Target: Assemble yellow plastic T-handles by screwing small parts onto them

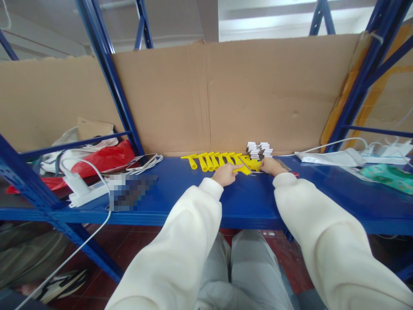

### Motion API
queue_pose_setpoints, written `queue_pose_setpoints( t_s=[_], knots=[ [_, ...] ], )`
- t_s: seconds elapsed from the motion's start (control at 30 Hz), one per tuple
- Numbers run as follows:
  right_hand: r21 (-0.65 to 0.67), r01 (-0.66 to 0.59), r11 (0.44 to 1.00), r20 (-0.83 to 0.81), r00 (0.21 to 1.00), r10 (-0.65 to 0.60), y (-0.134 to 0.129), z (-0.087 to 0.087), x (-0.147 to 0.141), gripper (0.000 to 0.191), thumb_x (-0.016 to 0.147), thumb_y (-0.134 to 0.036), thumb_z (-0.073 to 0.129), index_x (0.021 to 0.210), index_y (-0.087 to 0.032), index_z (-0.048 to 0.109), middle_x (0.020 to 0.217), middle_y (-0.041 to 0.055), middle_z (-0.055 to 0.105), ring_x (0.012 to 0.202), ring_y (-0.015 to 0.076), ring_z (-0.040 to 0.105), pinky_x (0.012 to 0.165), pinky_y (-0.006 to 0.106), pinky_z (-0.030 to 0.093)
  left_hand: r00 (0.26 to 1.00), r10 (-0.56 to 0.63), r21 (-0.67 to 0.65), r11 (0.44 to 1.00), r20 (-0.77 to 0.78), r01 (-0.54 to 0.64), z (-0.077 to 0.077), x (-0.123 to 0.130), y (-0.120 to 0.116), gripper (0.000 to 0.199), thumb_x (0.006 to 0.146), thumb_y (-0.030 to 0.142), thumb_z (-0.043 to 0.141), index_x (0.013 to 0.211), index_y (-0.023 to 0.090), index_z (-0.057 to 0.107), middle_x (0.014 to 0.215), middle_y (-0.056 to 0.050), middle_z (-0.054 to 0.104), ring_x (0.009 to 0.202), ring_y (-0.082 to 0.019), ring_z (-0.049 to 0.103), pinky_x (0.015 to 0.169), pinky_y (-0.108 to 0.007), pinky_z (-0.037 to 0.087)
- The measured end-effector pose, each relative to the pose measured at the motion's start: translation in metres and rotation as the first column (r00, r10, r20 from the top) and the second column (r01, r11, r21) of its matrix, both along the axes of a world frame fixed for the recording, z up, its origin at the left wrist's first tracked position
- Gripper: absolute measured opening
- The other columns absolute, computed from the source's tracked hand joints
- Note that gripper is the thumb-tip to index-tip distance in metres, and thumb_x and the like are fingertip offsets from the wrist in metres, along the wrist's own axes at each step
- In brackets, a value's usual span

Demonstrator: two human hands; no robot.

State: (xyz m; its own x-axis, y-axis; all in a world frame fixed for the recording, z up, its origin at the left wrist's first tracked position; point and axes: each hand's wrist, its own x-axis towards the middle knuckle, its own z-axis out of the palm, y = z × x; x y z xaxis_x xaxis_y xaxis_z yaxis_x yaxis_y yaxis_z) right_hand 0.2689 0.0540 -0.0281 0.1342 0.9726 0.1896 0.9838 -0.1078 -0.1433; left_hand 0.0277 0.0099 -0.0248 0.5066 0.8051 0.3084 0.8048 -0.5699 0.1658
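On the blue shelf, yellow T-shaped plastic pieces (211,162) with round tube-like handles lie side by side in a row. My left hand (225,174) is closed at the right end of that row, its fingers on one yellow T-shaped piece (244,169) that lies at a slant. Just right of it, my right hand (272,166) is closed with its fingertips beside another yellow piece (254,165); what they pinch, if anything, is too small to make out. Behind my right hand stand stacked white and dark strips (259,150).
A cardboard sheet (258,94) backs the blue shelf (193,202). Left are a white power strip (87,193), cables, a red bag (106,158) and a pixelated dark object (134,192). Right lie a white packet (329,157) and a green packet (387,176). Someone's shoe (63,285) shows below.
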Motion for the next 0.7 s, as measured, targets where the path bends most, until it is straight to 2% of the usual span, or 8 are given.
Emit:
queue_pose_setpoints(
  t_s=[0.2, 0.33, 0.4, 0.5, 0.6, 0.7],
  knots=[
    [-0.031, 0.031, 0.999, -0.125, 0.991, -0.034, 0.001, -0.006, 0.009, 0.021, 0.079, -0.018, 0.066, 0.091, -0.015, 0.082, 0.085, 0.0170, 0.079, 0.088, 0.0312, 0.077, 0.079, 0.036, 0.059, 0.999, 0.007, 0.012, 1.000, 0.039, -0.007, -0.001, 0.000, 0.000, 0.046, 0.099, 0.023, 0.058, 0.144, 0.030, 0.066, 0.127, -0.008, 0.074, 0.120, -0.023, 0.069, 0.107, -0.032, 0.052],
    [0.060, 0.072, 0.996, -0.194, 0.979, -0.059, -0.003, -0.004, 0.009, 0.019, 0.076, -0.017, 0.066, 0.088, -0.015, 0.081, 0.086, 0.0161, 0.078, 0.092, 0.0319, 0.076, 0.083, 0.039, 0.058, 0.999, 0.016, 0.017, 1.000, 0.040, -0.017, 0.000, 0.000, 0.000, 0.045, 0.099, 0.024, 0.059, 0.143, 0.031, 0.066, 0.127, -0.008, 0.073, 0.120, -0.023, 0.069, 0.106, -0.032, 0.052],
    [0.132, 0.002, 0.991, -0.305, 0.952, 0.038, -0.005, -0.001, 0.004, 0.018, 0.077, -0.017, 0.064, 0.085, -0.015, 0.080, 0.087, 0.0136, 0.079, 0.091, 0.0289, 0.075, 0.083, 0.037, 0.058, 0.999, 0.021, 0.018, 1.000, 0.039, -0.022, 0.000, 0.000, 0.000, 0.045, 0.099, 0.024, 0.060, 0.143, 0.031, 0.066, 0.128, -0.008, 0.073, 0.120, -0.023, 0.069, 0.107, -0.032, 0.052],
    [0.272, -0.182, 0.945, -0.452, 0.843, 0.292, -0.007, 0.002, -0.008, 0.015, 0.079, -0.019, 0.062, 0.079, -0.016, 0.077, 0.086, 0.0090, 0.078, 0.088, 0.0237, 0.073, 0.085, 0.034, 0.057, 0.999, 0.024, 0.015, 1.000, 0.040, -0.025, 0.000, 0.001, -0.001, 0.045, 0.099, 0.024, 0.060, 0.144, 0.030, 0.066, 0.128, -0.008, 0.073, 0.121, -0.023, 0.068, 0.107, -0.032, 0.051],
    [0.412, -0.317, 0.854, -0.458, 0.739, 0.495, -0.009, 0.002, -0.022, 0.010, 0.076, -0.021, 0.064, 0.071, -0.019, 0.073, 0.087, 0.0060, 0.077, 0.090, 0.0223, 0.071, 0.089, 0.035, 0.056, 0.999, 0.027, 0.013, 1.000, 0.039, -0.028, 0.001, 0.001, -0.002, 0.046, 0.099, 0.023, 0.060, 0.144, 0.031, 0.066, 0.130, -0.008, 0.073, 0.122, -0.023, 0.068, 0.107, -0.031, 0.052],
    [0.479, -0.413, 0.775, -0.405, 0.679, 0.612, -0.010, -0.002, -0.034, 0.009, 0.073, -0.020, 0.065, 0.066, -0.021, 0.070, 0.084, 0.0043, 0.075, 0.090, 0.0221, 0.069, 0.093, 0.037, 0.054, 0.999, 0.034, 0.014, 0.999, 0.039, -0.035, 0.001, 0.001, -0.003, 0.046, 0.099, 0.023, 0.060, 0.144, 0.032, 0.065, 0.133, -0.008, 0.072, 0.124, -0.023, 0.068, 0.106, -0.031, 0.052]
  ],
)
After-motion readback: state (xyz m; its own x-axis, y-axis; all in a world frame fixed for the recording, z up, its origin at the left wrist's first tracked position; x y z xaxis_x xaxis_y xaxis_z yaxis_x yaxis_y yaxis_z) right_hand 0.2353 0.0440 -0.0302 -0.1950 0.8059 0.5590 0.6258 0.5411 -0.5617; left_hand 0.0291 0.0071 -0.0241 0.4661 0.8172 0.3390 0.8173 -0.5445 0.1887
